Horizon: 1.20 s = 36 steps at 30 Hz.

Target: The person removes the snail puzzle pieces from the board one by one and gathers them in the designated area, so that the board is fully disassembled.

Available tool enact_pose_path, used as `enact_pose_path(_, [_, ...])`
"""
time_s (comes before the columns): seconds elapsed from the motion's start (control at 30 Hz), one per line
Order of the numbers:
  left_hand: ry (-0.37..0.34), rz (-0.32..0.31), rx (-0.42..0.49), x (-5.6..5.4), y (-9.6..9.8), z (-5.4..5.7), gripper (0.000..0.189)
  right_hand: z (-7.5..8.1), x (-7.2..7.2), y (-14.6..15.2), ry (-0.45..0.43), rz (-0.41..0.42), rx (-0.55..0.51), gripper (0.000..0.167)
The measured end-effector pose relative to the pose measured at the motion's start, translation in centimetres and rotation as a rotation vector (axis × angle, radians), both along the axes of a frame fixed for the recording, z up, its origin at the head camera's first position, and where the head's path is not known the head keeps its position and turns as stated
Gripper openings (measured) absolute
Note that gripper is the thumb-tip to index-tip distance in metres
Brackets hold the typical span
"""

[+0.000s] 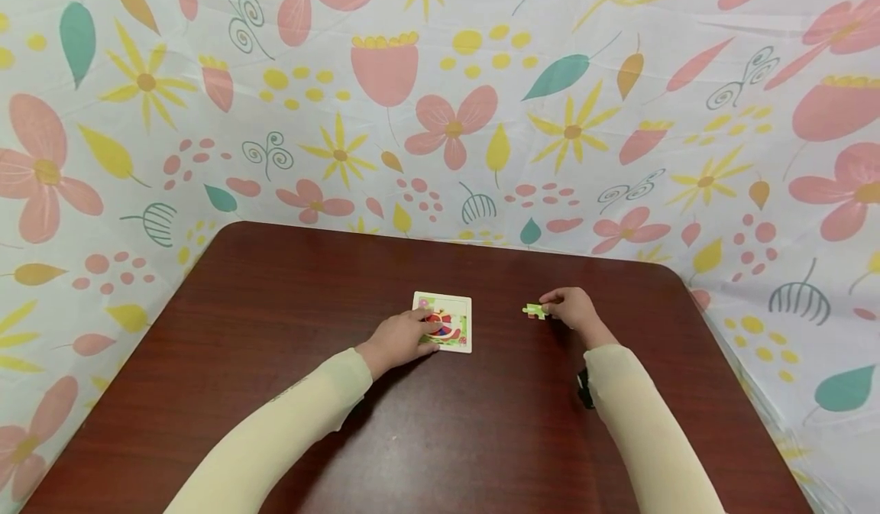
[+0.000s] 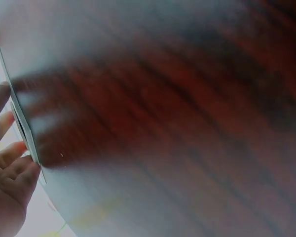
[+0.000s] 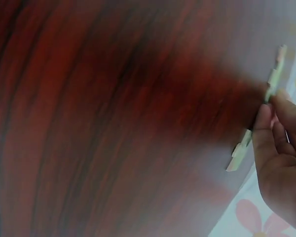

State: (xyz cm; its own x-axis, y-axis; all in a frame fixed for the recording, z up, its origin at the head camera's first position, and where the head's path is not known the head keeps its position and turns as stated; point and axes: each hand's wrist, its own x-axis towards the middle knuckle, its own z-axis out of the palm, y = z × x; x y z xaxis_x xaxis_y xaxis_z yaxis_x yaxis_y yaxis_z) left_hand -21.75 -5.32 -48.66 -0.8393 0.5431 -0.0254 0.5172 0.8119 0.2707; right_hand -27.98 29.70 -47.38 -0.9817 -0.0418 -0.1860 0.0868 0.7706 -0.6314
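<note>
A square picture puzzle with a pale frame and a red, blue and green design lies mid-table in the head view. My left hand rests over its left side with fingers spread, covering part of the picture. The left wrist view shows the puzzle's thin edge beside the left fingers. To the right, apart from the frame, my right hand pinches a green jigsaw piece with a touch of red. Seen edge-on in the right wrist view, the jigsaw piece is partly hidden by the fingers.
The dark reddish-brown table has rounded far corners. Behind it and along the sides hangs a white cloth printed with flowers and leaves. A black band shows at the right wrist.
</note>
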Motion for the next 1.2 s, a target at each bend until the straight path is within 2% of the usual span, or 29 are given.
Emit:
enact_pose_path(0.23, [-0.009, -0.013, 0.035, -0.1, -0.2, 0.2, 0.046, 1.2, 0.3, -0.9, -0.005, -0.061, -0.184, 0.036])
enact_pose_path(0.47, [0.002, -0.011, 0.067, 0.0, -0.3, 0.2, 0.044, 2.5, 0.5, -4.5, -0.057, -0.121, -0.376, 0.041])
enact_pose_path(0.77, [0.026, -0.025, 0.072, 0.4, -0.7, 0.3, 0.043, 1.9, 0.6, -9.5, -0.116, -0.103, -0.451, 0.037])
enact_pose_path(0.97, [0.054, -0.054, 0.011, 0.8, -1.5, 0.8, 0.045, 1.7, 0.7, -12.8, -0.132, -0.108, -0.485, 0.036])
enact_pose_path(1.2, [0.094, -0.110, -0.048, 1.1, -1.7, 0.7, 0.038, 1.1, 0.5, -15.1, -0.166, -0.140, -0.546, 0.036])
